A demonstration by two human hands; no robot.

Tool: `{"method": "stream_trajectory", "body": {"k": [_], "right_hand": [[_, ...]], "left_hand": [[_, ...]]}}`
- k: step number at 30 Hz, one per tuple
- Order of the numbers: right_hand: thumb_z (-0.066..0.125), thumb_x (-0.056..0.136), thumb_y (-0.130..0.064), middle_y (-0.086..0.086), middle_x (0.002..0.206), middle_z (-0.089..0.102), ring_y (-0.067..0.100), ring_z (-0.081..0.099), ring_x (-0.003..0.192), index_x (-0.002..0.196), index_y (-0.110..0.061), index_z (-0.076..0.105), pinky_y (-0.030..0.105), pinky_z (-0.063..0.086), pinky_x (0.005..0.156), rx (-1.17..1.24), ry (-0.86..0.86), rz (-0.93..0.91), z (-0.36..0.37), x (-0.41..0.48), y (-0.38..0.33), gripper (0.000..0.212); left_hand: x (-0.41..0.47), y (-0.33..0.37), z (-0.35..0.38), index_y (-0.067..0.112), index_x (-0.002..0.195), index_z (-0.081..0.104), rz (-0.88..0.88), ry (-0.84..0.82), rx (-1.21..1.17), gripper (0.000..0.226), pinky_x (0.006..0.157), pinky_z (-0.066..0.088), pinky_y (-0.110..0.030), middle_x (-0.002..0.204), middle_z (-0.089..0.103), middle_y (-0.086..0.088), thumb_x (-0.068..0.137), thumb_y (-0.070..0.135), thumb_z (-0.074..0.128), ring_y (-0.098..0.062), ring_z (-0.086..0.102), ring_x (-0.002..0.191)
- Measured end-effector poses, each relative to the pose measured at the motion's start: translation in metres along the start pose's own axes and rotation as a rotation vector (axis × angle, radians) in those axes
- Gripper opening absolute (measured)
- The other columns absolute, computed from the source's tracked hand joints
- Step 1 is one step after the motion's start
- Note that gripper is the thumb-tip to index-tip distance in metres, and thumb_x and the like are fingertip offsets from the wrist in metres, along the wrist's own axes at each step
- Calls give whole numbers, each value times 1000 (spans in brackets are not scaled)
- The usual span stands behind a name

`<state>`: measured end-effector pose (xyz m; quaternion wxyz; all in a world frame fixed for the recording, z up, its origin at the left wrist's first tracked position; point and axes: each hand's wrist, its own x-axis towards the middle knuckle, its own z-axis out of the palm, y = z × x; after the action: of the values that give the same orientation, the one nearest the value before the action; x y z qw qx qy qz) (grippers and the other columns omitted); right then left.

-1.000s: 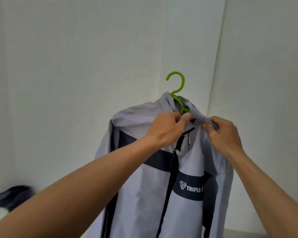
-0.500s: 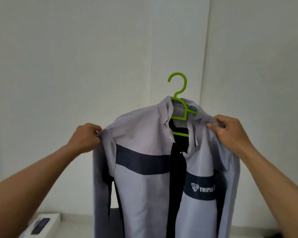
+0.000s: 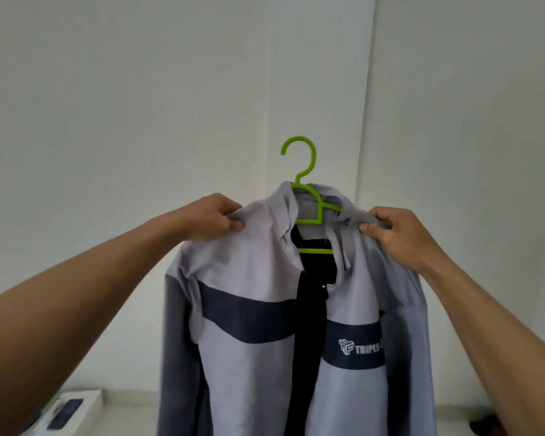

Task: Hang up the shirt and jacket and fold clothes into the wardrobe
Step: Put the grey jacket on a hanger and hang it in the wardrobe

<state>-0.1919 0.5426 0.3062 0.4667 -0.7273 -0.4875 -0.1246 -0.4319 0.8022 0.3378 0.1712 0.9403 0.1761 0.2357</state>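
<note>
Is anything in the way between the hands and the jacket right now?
Nothing visible. The left hand and right hand pinch the grey jacket directly at its shoulders, on the green hanger. No wardrobe rail shows.

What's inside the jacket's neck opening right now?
A green hanger: its hook sticks up above the collar of the jacket and its lower bar crosses the opening. Its arms are covered by the shoulders, which the left hand and right hand pinch.
</note>
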Motion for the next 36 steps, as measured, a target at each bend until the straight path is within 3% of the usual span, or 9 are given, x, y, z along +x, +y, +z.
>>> {"method": "stream_trajectory", "body": {"k": [3, 7, 14, 17, 20, 23, 28, 31, 36], "right_hand": [[64, 94, -18, 8, 71, 63, 17, 53, 65, 75, -15, 65, 33, 39, 65, -112, -49, -21, 3, 7, -11, 20], [63, 92, -22, 4, 70, 60, 19, 53, 67, 76, -11, 61, 33, 38, 62, -275, -149, -36, 2, 16, -28, 20], [72, 88, -34, -3, 69, 59, 17, 53, 66, 73, -20, 59, 34, 39, 65, -196, -266, -42, 0, 16, -44, 25], [74, 86, -37, -1, 62, 50, 16, 46, 60, 68, -10, 56, 34, 34, 62, -208, -201, -49, -6, 13, -35, 37], [76, 86, -32, -2, 59, 41, 11, 36, 56, 66, -4, 50, 32, 28, 58, -72, -76, -72, -7, 7, -30, 43], [77, 85, -31, -11, 52, 39, 5, 34, 50, 62, -11, 51, 29, 28, 54, -52, -63, -89, -5, 5, -32, 40], [77, 84, -35, 11, 65, 54, 12, 42, 59, 76, -5, 64, 32, 31, 57, -153, -100, -154, 9, -2, -40, 34], [75, 83, -48, 0, 71, 61, 17, 54, 67, 84, -18, 63, 33, 40, 62, -231, -107, -163, 12, -11, -46, 33], [83, 73, -54, -11, 100, 62, 11, 61, 89, 120, -38, 49, 29, 47, 74, -290, -259, 36, -11, -37, -40, 60]], "left_hand": [[5, 11, 12, 16, 70, 64, 5, 20, -57, 26, 67, 41, -27, 69, 63, 1, 85, 2, 49, -10, 52, 70], [9, 17, 18, 27, 50, 56, 4, 83, -122, 47, 56, 34, -23, 48, 49, 18, 83, -5, 48, 2, 44, 52], [13, 23, 14, 6, 72, 52, 40, 132, -99, 10, 64, 35, -33, 65, 53, 1, 79, 13, 50, -19, 47, 66], [10, 25, 9, 11, 85, 69, -8, 119, -104, 25, 77, 47, -37, 89, 71, -3, 82, 24, 49, -29, 62, 85], [3, 31, 8, 16, 118, 70, -99, 89, 57, 39, 99, 43, -39, 126, 66, -6, 100, 28, 37, -30, 57, 116], [-6, 44, 11, 16, 113, 64, -71, 181, 43, 39, 89, 44, -36, 117, 67, -6, 85, 29, 39, -28, 57, 107], [-23, 46, 28, 11, 96, 70, -48, 174, -54, 43, 79, 50, -43, 92, 71, -8, 78, 47, 54, -27, 65, 86], [-22, 32, 23, 5, 87, 69, -33, 234, -99, 33, 64, 39, -34, 74, 61, -7, 90, 37, 62, -22, 53, 70], [-26, 23, -1, 8, 91, 72, 26, 228, -130, 37, 69, 41, -34, 87, 70, -18, 84, 43, 60, -19, 55, 73]]}}
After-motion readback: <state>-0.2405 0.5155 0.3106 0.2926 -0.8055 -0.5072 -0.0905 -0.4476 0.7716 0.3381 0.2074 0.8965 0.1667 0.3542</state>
